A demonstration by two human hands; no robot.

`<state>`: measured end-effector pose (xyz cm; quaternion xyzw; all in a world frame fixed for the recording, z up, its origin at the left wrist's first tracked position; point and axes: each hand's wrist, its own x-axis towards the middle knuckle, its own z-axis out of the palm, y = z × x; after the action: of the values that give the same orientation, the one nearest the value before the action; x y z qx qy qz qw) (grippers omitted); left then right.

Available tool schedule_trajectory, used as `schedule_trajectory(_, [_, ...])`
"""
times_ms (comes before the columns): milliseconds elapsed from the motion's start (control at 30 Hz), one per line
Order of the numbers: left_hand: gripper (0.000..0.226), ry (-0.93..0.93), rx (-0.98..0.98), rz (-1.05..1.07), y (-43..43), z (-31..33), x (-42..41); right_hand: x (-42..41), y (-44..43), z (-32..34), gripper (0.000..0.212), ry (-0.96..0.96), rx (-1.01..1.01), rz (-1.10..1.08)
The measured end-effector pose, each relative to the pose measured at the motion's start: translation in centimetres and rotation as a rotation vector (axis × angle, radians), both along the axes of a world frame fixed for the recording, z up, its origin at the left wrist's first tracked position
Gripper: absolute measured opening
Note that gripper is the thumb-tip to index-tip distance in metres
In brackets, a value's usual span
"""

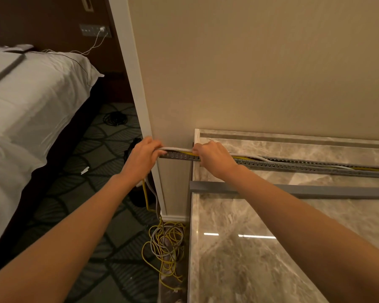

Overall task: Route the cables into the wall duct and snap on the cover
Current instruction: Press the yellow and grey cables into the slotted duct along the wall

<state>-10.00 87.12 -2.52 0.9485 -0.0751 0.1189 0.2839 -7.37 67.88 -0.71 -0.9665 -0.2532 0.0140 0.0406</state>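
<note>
Currently both hands are at the slotted wall duct [293, 165]. The left hand [143, 157] curls round the grey cable [177, 148] at the duct's left end. The right hand [214, 158], a little apart, grips the grey cable and the yellow cable [188, 152] there. The cover [315, 190] lies on the marble counter [239, 254] below, off the duct.

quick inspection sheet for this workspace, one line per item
surface: marble counter, glossy; the cover lies on it
job's things: wall duct open, slotted; cover loose, not snapped on
clutter: white scrap on the carpet
grippers: left hand grips the white cable at the duct's end; right hand holds it at the counter's edge
cables: white cable and yellow cable run in the duct; spare tangle on the floor; black coil near the bed
surroundings: bed at left; wall outlet behind it
</note>
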Motion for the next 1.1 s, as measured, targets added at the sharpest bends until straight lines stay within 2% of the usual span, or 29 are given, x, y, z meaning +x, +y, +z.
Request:
schedule_trajectory(133, [0.006,0.154,-0.043,-0.006,0.3,1.5,1.2,-0.1,-0.2,0.3,0.026,0.035,0.064,-0.009])
schedule_trajectory(267, [0.017,0.251,-0.041,-0.014,0.6,1.8,1.7,-0.2,0.0,0.2,0.023,0.050,0.195,-0.078])
schedule_trajectory(400, [0.013,0.324,0.033,-0.033,0.5,2.2,2.3,0.0,-0.1,0.0,0.016,0.101,0.295,-0.122])
schedule_trajectory(533, [0.015,0.328,0.104,-0.047,0.3,2.9,2.4,0.3,-0.4,-0.3,0.015,0.222,0.455,-0.155])
schedule_trajectory(667, [0.008,0.197,0.290,-0.102,-1.1,3.7,2.2,-0.1,-0.5,-0.4,0.019,0.279,0.538,-0.173])
schedule_trajectory(833, [0.013,0.130,0.436,-0.166,-3.4,3.4,1.7,0.0,-1.9,-0.2,0.025,0.187,0.533,-0.168])
schedule_trajectory(1000, [0.015,0.148,0.514,-0.060,-4.7,3.3,1.5,-1.1,-5.1,-1.1,0.019,-0.095,0.420,-0.124])
schedule_trajectory(1100, [0.020,0.119,0.590,-0.049,-5.8,3.3,1.1,-1.7,-5.8,-1.0,0.024,-0.092,0.340,-0.099])
